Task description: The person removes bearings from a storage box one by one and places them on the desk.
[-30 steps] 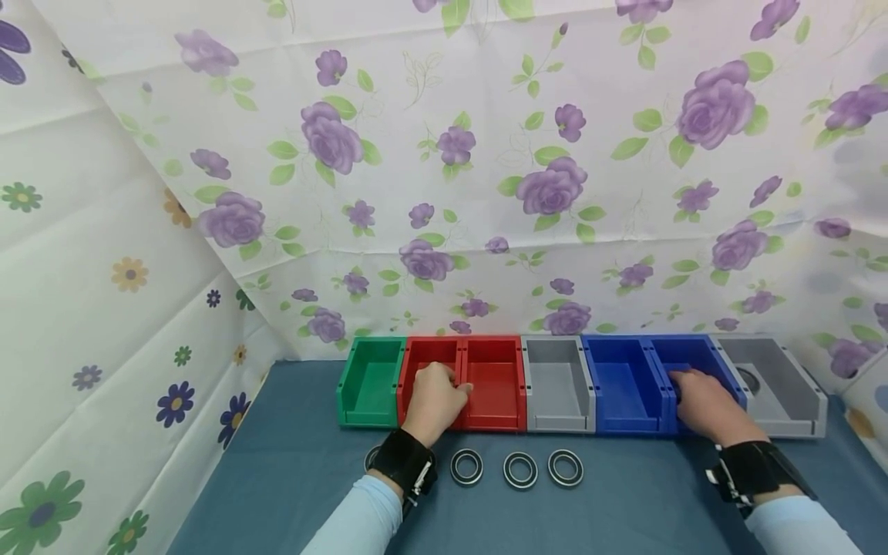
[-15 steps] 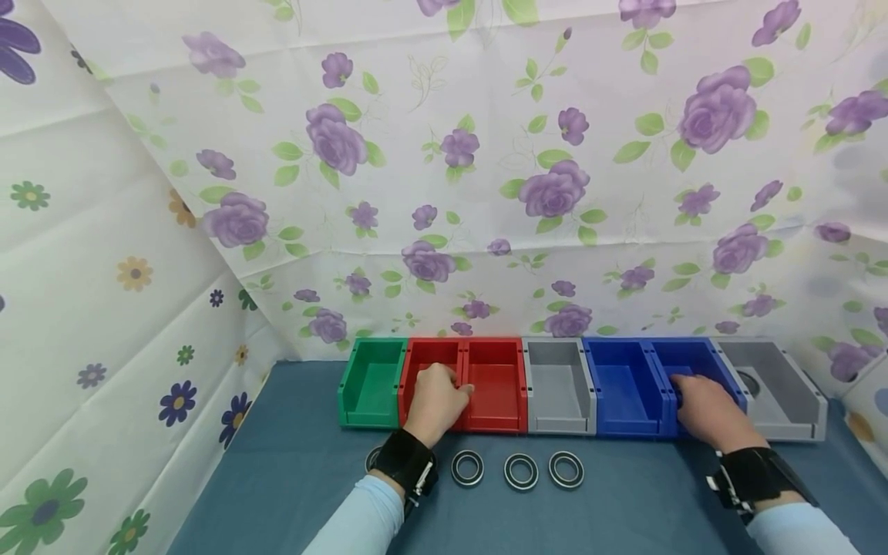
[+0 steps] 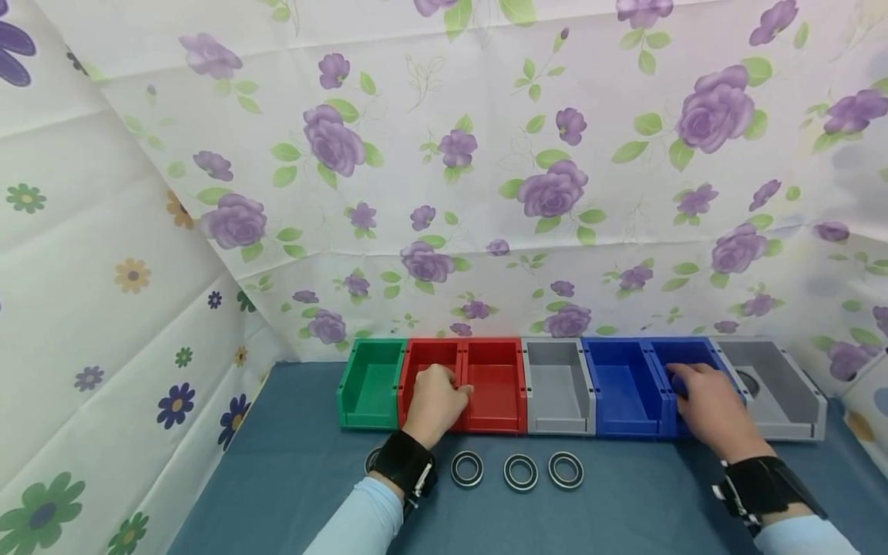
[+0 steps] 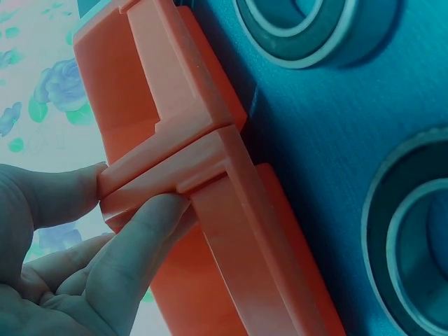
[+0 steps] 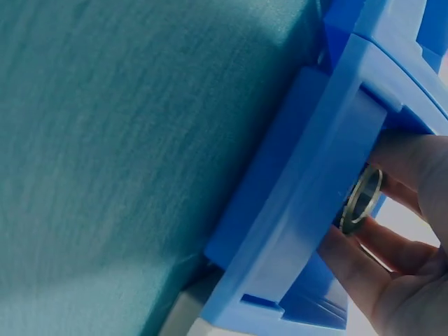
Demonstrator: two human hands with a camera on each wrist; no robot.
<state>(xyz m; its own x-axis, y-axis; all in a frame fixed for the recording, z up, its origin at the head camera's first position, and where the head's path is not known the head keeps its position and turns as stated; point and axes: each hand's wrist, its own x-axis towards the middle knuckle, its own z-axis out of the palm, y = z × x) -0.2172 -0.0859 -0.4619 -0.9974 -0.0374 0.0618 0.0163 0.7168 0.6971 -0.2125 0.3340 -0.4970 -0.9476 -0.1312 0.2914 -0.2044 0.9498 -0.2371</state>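
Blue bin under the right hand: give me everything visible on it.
The blue bin is an open-topped box that looks like moulded plastic, with a lower front lip. It stands upright on the blue cloth, second from the right in the row, between another blue bin and a grey bin. The right hand reaches over its front wall; in the right wrist view its fingers hold a metal ring inside.

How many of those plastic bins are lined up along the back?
7, in one row on the blue cloth: green plastic bin, two red, grey, two blue, and a larger grey one at the right end.
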